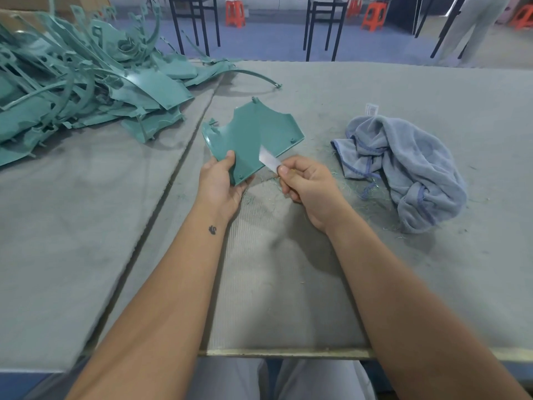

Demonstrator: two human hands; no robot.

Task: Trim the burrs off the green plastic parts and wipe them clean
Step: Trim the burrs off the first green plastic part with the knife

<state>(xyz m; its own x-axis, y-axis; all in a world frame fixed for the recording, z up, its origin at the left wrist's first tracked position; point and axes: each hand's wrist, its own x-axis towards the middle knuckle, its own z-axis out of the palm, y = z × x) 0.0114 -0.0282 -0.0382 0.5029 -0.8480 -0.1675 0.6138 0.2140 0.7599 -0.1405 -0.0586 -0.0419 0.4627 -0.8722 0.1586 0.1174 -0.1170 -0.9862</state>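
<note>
Green plastic part (253, 137), a flat panel with notched far edge, held tilted above the grey felt-covered table (403, 90) at centre. Left hand (220, 183) grips its near-left corner, thumb on the upper face and fingers curled beneath. Right hand (305, 186) pinches a thin pale blade (269, 160) between thumb and forefinger, remaining fingers curled; the blade points up and to the left and meets the panel's near-right edge. That edge runs diagonally from the left hand's grip toward the far right, so the blade lies just right of the grip and the stroke would, by judgement, travel along the edge away from the holding hand. Fine green shavings (271, 183) lie on the table under both hands. Blue-grey cloth (403, 168), crumpled, rests to the right, nearer the right hand and apart from the part; wiping is not yet begun. Pile of green parts (86, 90) lies at far left, loose on the table. No container is visible.
</note>
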